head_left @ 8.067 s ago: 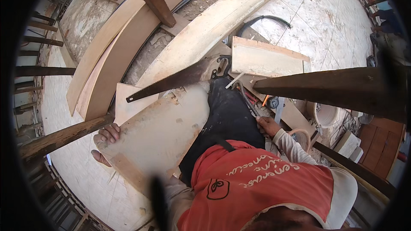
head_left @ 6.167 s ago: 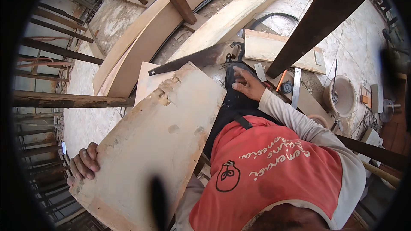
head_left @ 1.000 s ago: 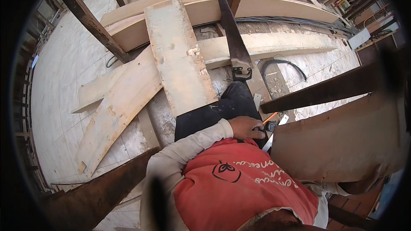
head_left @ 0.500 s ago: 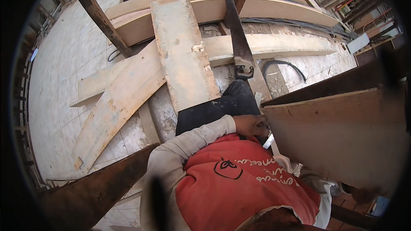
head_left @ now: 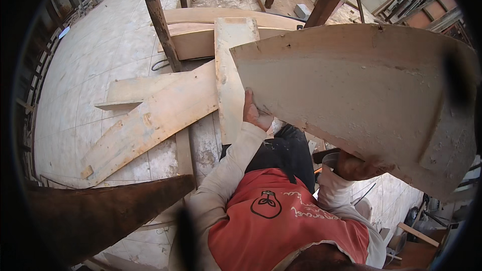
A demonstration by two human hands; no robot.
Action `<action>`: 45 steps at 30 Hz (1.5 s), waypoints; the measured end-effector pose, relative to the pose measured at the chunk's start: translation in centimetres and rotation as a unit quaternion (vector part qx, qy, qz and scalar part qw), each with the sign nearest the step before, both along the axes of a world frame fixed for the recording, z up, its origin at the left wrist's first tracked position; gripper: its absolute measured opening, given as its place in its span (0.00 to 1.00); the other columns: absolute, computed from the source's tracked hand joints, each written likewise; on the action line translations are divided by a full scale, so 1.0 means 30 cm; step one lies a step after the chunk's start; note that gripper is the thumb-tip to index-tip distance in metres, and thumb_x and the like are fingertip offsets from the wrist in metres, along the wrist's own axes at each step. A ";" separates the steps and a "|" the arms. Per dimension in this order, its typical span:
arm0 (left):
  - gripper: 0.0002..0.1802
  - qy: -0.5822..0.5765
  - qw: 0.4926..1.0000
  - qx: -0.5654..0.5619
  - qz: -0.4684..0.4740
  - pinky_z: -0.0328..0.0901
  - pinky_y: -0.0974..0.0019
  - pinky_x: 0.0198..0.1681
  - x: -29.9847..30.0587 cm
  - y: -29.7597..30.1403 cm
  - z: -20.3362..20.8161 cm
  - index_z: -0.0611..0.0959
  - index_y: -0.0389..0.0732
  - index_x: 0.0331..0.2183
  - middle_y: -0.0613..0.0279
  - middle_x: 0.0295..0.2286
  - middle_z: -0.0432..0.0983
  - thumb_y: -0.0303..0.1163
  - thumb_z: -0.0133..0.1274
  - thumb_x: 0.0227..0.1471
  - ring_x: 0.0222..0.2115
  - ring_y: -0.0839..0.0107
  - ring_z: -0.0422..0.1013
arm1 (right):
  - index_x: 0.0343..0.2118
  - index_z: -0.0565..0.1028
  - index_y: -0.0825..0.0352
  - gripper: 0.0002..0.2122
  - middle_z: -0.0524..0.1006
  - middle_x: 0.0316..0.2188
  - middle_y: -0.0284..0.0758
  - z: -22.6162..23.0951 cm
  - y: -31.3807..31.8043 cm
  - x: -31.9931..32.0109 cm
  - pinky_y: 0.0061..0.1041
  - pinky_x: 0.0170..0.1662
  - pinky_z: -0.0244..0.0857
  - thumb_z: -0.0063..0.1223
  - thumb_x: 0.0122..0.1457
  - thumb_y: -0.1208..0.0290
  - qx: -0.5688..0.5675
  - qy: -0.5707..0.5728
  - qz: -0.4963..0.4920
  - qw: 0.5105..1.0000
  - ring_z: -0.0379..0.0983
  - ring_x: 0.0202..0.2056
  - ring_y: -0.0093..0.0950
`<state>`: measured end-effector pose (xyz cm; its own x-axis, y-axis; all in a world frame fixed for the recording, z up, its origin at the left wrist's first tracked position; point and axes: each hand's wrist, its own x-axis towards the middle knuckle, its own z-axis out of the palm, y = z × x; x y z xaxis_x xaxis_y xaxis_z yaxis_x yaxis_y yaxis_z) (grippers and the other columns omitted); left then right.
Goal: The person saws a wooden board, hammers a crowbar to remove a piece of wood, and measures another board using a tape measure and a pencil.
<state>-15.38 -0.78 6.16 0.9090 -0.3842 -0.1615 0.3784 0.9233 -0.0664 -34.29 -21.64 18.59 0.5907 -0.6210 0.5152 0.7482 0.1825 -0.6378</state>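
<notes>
Since a moment ago, the wide board has swung up from my right and now slants before me, above my lap. My left hand grips its lower left edge; my right hand clasps its lower edge. Behind it stretches a pale plank, touching a slanting board.

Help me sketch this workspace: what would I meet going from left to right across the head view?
Slanted board → pale plank → left hand → grey block → right hand → wood strip.
</notes>
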 end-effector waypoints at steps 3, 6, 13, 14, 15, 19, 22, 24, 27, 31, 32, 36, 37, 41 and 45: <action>0.30 0.011 0.986 0.116 0.119 0.61 0.47 0.62 0.136 0.169 -0.057 0.68 0.46 0.61 0.60 0.58 0.69 0.52 0.45 0.65 0.58 0.57 0.65 | 0.66 0.57 0.68 0.43 0.62 0.62 0.55 -0.098 0.029 -0.032 0.55 0.60 0.61 0.44 0.60 0.34 0.062 0.081 0.117 0.988 0.62 0.62 0.52; 0.29 -0.051 0.959 0.177 0.213 0.63 0.47 0.61 0.262 0.325 -0.140 0.70 0.45 0.60 0.59 0.56 0.70 0.50 0.48 0.63 0.57 0.56 0.67 | 0.67 0.56 0.68 0.44 0.61 0.63 0.55 -0.089 -0.012 -0.044 0.56 0.61 0.60 0.43 0.60 0.32 0.088 0.108 0.192 0.971 0.61 0.62 0.52; 0.26 -0.095 0.932 0.272 0.220 0.71 0.56 0.50 0.359 0.393 -0.045 0.72 0.40 0.53 0.58 0.48 0.75 0.44 0.58 0.59 0.47 0.61 0.73 | 0.69 0.51 0.69 0.54 0.58 0.63 0.62 -0.044 -0.264 0.030 0.62 0.63 0.54 0.48 0.51 0.26 0.043 0.136 0.531 0.835 0.56 0.64 0.59; 0.25 -0.100 0.919 0.301 0.232 0.72 0.57 0.49 0.366 0.377 -0.038 0.72 0.40 0.51 0.58 0.47 0.75 0.43 0.59 0.58 0.46 0.63 0.73 | 0.69 0.51 0.70 0.56 0.59 0.63 0.63 -0.042 -0.268 0.033 0.60 0.64 0.54 0.51 0.49 0.26 -0.004 0.198 0.559 0.805 0.57 0.64 0.59; 0.25 -0.104 0.906 0.330 0.245 0.72 0.59 0.47 0.371 0.362 -0.033 0.72 0.39 0.50 0.58 0.45 0.75 0.42 0.60 0.57 0.45 0.64 0.73 | 0.68 0.53 0.73 0.57 0.61 0.63 0.57 -0.086 -0.257 0.030 0.49 0.64 0.56 0.60 0.46 0.29 -0.038 0.249 0.522 0.815 0.60 0.64 0.51; 0.25 -0.083 0.887 0.383 0.246 0.72 0.59 0.47 0.389 0.339 -0.024 0.72 0.38 0.49 0.57 0.44 0.75 0.42 0.60 0.57 0.44 0.65 0.73 | 0.64 0.61 0.75 0.45 0.68 0.60 0.45 0.004 -0.196 0.109 0.32 0.62 0.56 0.70 0.48 0.51 -0.214 0.437 0.497 0.718 0.64 0.60 0.32; 0.30 -0.051 0.889 0.406 0.205 0.70 0.59 0.48 0.393 0.361 -0.118 0.70 0.37 0.54 0.56 0.45 0.75 0.42 0.58 0.57 0.45 0.63 0.73 | 0.60 0.66 0.73 0.38 0.73 0.54 0.42 0.125 -0.143 0.169 0.30 0.59 0.59 0.69 0.49 0.60 -0.401 0.454 0.440 0.664 0.68 0.54 0.29; 0.33 -0.116 0.852 0.464 0.215 0.69 0.60 0.48 0.405 0.401 -0.219 0.70 0.34 0.57 0.53 0.46 0.75 0.43 0.58 0.56 0.44 0.61 0.73 | 0.53 0.72 0.74 0.27 0.77 0.42 0.35 0.160 -0.072 0.184 0.24 0.51 0.63 0.68 0.50 0.70 -0.418 0.492 0.384 0.660 0.72 0.46 0.25; 0.32 -0.042 0.625 0.744 0.230 0.69 0.61 0.47 0.303 0.466 -0.326 0.73 0.31 0.56 0.49 0.44 0.76 0.42 0.57 0.56 0.41 0.60 0.74 | 0.49 0.74 0.74 0.24 0.77 0.39 0.34 0.154 -0.061 0.172 0.24 0.48 0.64 0.66 0.49 0.73 -0.380 0.511 0.351 0.687 0.72 0.42 0.23; 0.26 -0.031 0.569 0.821 0.020 0.68 0.68 0.42 0.053 0.431 -0.281 0.78 0.31 0.50 0.57 0.36 0.79 0.41 0.56 0.58 0.35 0.71 0.74 | 0.53 0.72 0.74 0.24 0.79 0.40 0.37 0.155 -0.092 0.150 0.26 0.47 0.66 0.64 0.52 0.73 -0.401 0.490 0.307 0.711 0.73 0.43 0.24; 0.26 -0.027 0.565 0.824 0.021 0.68 0.68 0.42 0.036 0.445 -0.339 0.78 0.31 0.50 0.57 0.36 0.79 0.41 0.56 0.58 0.35 0.71 0.74 | 0.53 0.72 0.74 0.24 0.79 0.40 0.37 0.154 -0.080 0.146 0.26 0.47 0.66 0.64 0.52 0.73 -0.384 0.481 0.299 0.730 0.73 0.42 0.24; 0.21 -0.086 0.764 0.639 0.005 0.68 0.69 0.42 0.048 0.347 -0.422 0.80 0.30 0.48 0.61 0.38 0.80 0.37 0.55 0.60 0.36 0.73 0.74 | 0.53 0.72 0.74 0.24 0.79 0.39 0.37 0.189 -0.022 0.219 0.27 0.48 0.66 0.63 0.53 0.73 -0.377 0.438 0.245 0.778 0.73 0.43 0.24; 0.21 -0.078 0.780 0.621 0.018 0.68 0.68 0.42 0.064 0.292 -0.402 0.80 0.30 0.46 0.61 0.37 0.80 0.37 0.54 0.60 0.36 0.73 0.74 | 0.53 0.71 0.74 0.24 0.80 0.37 0.42 0.172 -0.015 0.238 0.28 0.46 0.67 0.61 0.54 0.70 -0.421 0.416 0.202 0.780 0.77 0.41 0.29; 0.20 -0.050 0.790 0.608 0.059 0.69 0.67 0.40 0.189 0.123 -0.491 0.82 0.30 0.43 0.59 0.36 0.81 0.38 0.53 0.60 0.35 0.71 0.75 | 0.54 0.70 0.74 0.25 0.80 0.36 0.49 0.118 0.074 0.374 0.32 0.44 0.69 0.59 0.56 0.66 -0.523 0.376 0.131 0.754 0.80 0.39 0.40; 0.23 -0.022 0.812 0.584 0.021 0.68 0.65 0.41 0.196 -0.016 -0.554 0.81 0.29 0.44 0.57 0.35 0.81 0.42 0.52 0.60 0.35 0.71 0.75 | 0.54 0.69 0.73 0.25 0.79 0.33 0.54 -0.041 0.104 0.498 0.40 0.40 0.70 0.58 0.57 0.62 -0.566 0.357 0.061 0.740 0.78 0.37 0.52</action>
<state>-9.50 -1.26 -10.46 0.9322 0.0374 -0.3600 0.3236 0.3594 0.8753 -19.35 -18.53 17.37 0.9797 0.0512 0.1937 0.1685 -0.7331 -0.6589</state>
